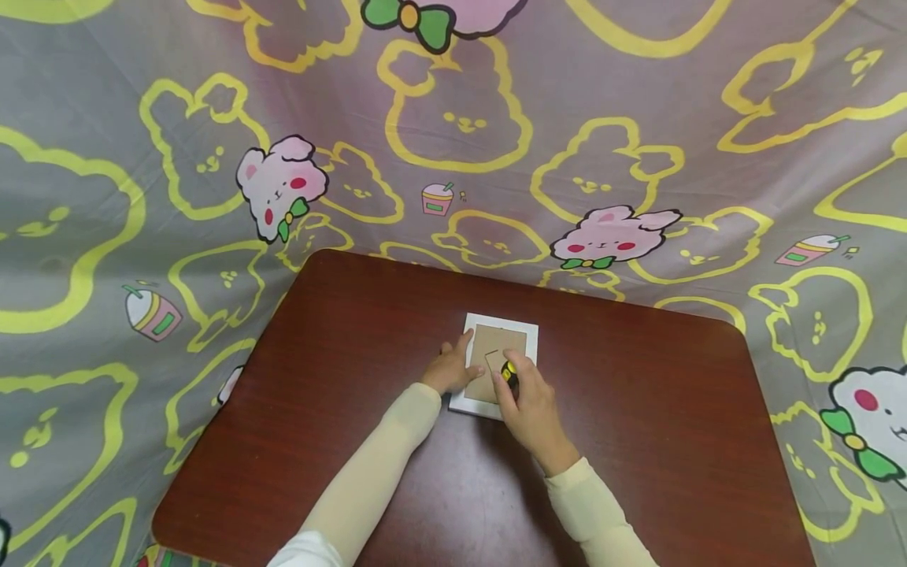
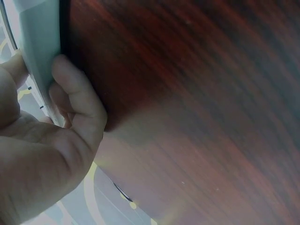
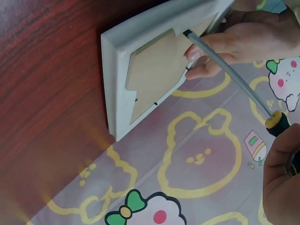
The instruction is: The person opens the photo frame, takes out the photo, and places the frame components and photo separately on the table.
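Note:
A white picture frame (image 1: 532, 344) lies back side up on the table, its tan backing board (image 1: 506, 339) showing inside the rim. My left hand (image 1: 448, 371) grips the frame's left side, the thumb over the back and curled fingers against the outer edge, as the left wrist view shows. With my right hand (image 1: 533, 403) I hold a screwdriver (image 3: 229, 72) by its black and yellow handle. Its shaft slants over the backing, the dark tip right at the board's edge beside the rim. Small dark tabs (image 3: 156, 103) stick out along the inner rim.
The frame lies on a dark reddish-brown wooden table (image 1: 638, 441) with rounded corners. Behind and beside the table hangs a grey curtain (image 1: 496, 94) with yellow outlines and cartoon rabbits.

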{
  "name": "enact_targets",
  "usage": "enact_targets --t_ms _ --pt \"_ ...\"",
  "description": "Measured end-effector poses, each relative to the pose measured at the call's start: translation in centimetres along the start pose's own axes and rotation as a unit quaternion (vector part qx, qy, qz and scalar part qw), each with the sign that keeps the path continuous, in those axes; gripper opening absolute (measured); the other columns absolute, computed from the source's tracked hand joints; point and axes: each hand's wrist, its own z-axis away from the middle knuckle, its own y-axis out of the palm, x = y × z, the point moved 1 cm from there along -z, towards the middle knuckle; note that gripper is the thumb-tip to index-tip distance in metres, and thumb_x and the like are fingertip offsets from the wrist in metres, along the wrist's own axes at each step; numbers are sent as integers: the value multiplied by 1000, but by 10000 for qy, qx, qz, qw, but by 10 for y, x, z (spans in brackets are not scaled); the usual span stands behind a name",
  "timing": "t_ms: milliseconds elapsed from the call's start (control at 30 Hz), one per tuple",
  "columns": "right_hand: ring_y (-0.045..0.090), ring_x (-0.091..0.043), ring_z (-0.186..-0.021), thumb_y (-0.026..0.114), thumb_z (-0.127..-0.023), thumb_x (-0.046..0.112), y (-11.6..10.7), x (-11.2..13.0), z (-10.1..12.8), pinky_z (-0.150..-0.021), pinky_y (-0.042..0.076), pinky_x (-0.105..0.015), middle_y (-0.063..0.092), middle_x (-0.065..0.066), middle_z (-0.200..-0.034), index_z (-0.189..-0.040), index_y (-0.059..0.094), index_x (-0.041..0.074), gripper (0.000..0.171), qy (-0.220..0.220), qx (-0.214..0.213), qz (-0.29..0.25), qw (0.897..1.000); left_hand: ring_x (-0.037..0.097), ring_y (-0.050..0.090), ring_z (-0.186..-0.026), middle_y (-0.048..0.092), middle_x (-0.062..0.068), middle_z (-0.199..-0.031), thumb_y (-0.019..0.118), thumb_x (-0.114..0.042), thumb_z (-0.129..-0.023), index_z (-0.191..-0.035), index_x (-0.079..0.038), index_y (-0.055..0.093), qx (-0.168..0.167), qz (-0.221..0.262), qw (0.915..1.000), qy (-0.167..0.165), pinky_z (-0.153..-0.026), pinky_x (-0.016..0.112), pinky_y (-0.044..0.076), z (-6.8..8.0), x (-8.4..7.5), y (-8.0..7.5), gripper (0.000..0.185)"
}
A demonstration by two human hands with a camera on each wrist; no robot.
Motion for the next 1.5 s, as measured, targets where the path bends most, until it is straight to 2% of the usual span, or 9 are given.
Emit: enact_targets --t_ms 133,267,400,567,767,900,1200,1367,1500 --pt "57 -21 -73 70 -93 12 -5 3 1 -62 51 -38 64 -14 -104 -131 55 1 42 531 336 -353 9974 37 61 -92 45 27 -126 64 -46 -97 -164 -27 14 -13 -45 10000 -19 -84 52 51 1 0 0 85" --pt "56 -14 -72 77 -89 8 -15 4 -5 -61 51 -33 62 -4 -95 -122 61 6 37 1400 720 -951 9829 37 61 -90 44 28 -127 65 -46 -97 -164 -28 13 5 -18 10000 -13 -83 52 52 2 -1 0 86" --pt "56 -11 -66 79 -86 5 -21 2 -7 -57 50 -29 64 0 -89 -113 64 5 31 1525 819 -1107 9787 39 62 -91 45 29 -126 66 -47 -96 -164 -27 15 -10 -14 10000 8 -84 52 51 3 0 1 87" --pt "56 -8 -63 80 -84 0 -27 6 -14 -55 49 -26 69 -4 -87 -108 64 0 29 1334 465 -1233 9823 40 62 -95 45 29 -127 66 -48 -96 -164 -28 13 24 -47 10000 -12 -86 52 51 1 -1 5 88" --pt "59 -9 -69 73 -88 -6 -37 -6 -32 -58 49 -19 67 -16 -91 -109 61 -6 24 1956 -387 -1996 9594 43 60 -100 45 29 -127 67 -47 -95 -163 -28 15 -7 -1 10000 -35 -88 52 50 1 -4 5 88" --pt "59 -12 -71 76 -90 4 -37 -22 -36 -61 48 -19 66 -9 -92 -110 57 0 28 2071 -573 -1474 9654 42 60 -99 45 29 -126 68 -46 -95 -163 -28 15 -24 -14 10000 -18 -88 52 50 1 -4 5 88" --pt "65 -33 -89 74 -92 23 -8 -25 -40 -74 50 -53 68 -16 -106 -126 60 6 41 1838 379 0 9822 42 61 -102 46 29 -126 68 -46 -95 -163 -26 16 -10 -1 10000 71 -88 52 50 -1 -4 3 88" --pt "64 -31 -92 76 -89 26 13 -10 -44 -75 51 -52 66 -12 -105 -113 66 7 32 1803 1146 304 9764 40 61 -99 44 30 -129 63 -48 -98 -164 -26 14 23 -82 9999 96 -86 52 51 -2 -2 2 85" --pt "63 -28 -87 77 -83 22 33 0 -42 -74 52 -49 61 -10 -101 -109 66 9 31 1857 1749 539 9654 39 61 -96 44 31 -130 61 -31 -99 -163 -24 17 43 -77 9998 153 -85 51 51 3 -4 -2 78"
